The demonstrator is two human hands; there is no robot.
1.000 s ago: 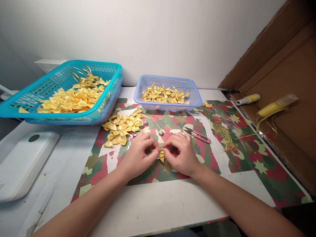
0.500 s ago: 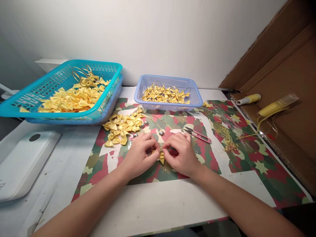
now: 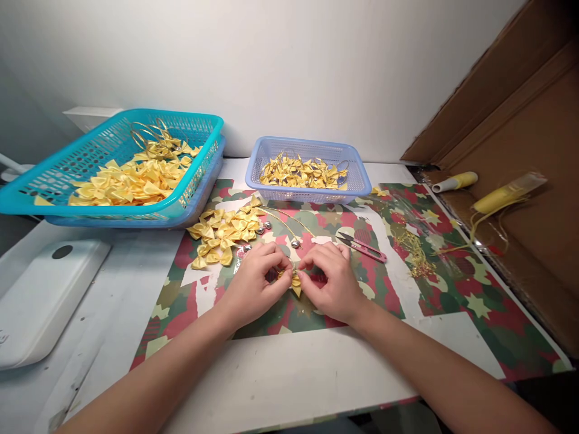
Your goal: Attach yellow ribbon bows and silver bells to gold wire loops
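right hand point(image 3: 333, 281) at yellow bow point(image 3: 296, 287)

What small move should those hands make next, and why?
Perhaps draw what looks like a thin strand snug on the yellow bow: the left hand and right hand nearly meet there, fingertips curled inward, while the pink snips lie aside.

The single view came from the person's head, above the near edge of the table point(image 3: 280, 374), and faced forward and down. The left hand point(image 3: 259, 282) and right hand point(image 3: 332, 282) fell near its middle, closer to the lens than the far baskets. From the near side it looked over the rims into the teal basket point(image 3: 90, 210) and blue basket point(image 3: 312, 194), reaching the wall point(image 3: 316, 72) at the far side and cardboard point(image 3: 543, 132) at the right.
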